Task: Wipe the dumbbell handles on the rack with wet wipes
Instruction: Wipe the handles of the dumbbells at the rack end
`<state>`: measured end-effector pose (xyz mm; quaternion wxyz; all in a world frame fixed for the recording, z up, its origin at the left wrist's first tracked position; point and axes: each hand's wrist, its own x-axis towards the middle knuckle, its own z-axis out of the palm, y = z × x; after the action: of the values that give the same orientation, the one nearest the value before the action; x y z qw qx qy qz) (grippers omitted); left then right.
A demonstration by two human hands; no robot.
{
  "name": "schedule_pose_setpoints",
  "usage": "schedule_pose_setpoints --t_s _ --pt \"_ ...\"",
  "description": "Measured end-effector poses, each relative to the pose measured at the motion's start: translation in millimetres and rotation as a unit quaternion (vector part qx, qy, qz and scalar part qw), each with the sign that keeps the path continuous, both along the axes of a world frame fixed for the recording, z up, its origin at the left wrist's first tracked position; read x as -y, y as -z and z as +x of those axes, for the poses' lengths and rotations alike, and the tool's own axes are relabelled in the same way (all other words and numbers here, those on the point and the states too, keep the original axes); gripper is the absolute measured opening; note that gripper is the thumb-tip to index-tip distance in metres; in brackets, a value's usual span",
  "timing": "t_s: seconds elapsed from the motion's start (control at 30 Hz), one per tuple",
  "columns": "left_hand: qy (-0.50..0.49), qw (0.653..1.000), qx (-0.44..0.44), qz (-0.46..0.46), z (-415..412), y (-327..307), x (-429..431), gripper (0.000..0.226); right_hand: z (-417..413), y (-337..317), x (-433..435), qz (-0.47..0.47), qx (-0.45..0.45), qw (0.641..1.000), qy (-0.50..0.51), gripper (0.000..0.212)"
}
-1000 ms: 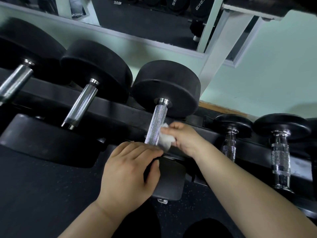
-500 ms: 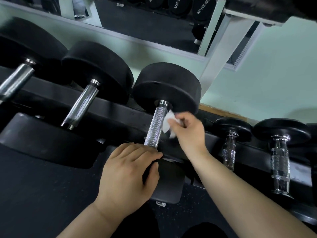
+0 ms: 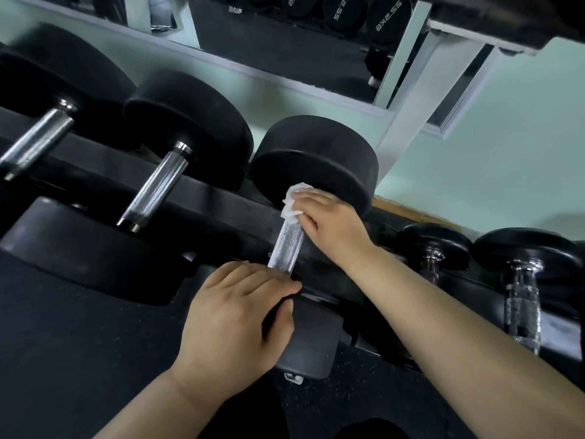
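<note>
Handle [image 3: 286, 245] lies under my right hand [image 3: 329, 221], fingers curling the wipe [image 3: 292, 202] round its far end; my left hand [image 3: 234, 318] grips the head [image 3: 307, 343]. Handles left [image 3: 158, 194], I judge, await wiping.

On my feed the left hand [image 3: 234, 321] and right hand [image 3: 332, 223] are bare, fingers broad and rounded; both forearms [image 3: 443, 305] are uncovered as far as I can see.

A gym weight room is shown: black dumbbells [image 3: 190, 128] with knurled steel handles are lined on a dark rack [image 3: 218, 198], a wall mirror [image 3: 272, 42] is mounted behind, and speckled rubber flooring [image 3: 351, 403] is laid below.
</note>
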<state>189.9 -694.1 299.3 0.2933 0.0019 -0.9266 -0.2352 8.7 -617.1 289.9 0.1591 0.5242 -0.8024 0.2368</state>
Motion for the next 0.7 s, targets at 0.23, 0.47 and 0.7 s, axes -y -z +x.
schedule_pose_setpoints --t_s 0.23,0.47,0.7 --pt "-0.004 1.0 0.0 -0.014 -0.2 1.3 -0.2 0.027 19.0 -8.5 -4.9 0.17 0.089 0.969 -0.155 0.024" --pt "0.0 1.0 0.007 -0.002 0.1 -0.1 -0.4 0.027 26.5 2.1 7.0 0.19 0.104 0.971 -0.106 0.024" --pt "0.003 1.0 0.017 0.005 0.8 0.2 -0.2 0.027 8.2 0.7 -1.6 0.015 0.058 0.997 -0.045 0.02"
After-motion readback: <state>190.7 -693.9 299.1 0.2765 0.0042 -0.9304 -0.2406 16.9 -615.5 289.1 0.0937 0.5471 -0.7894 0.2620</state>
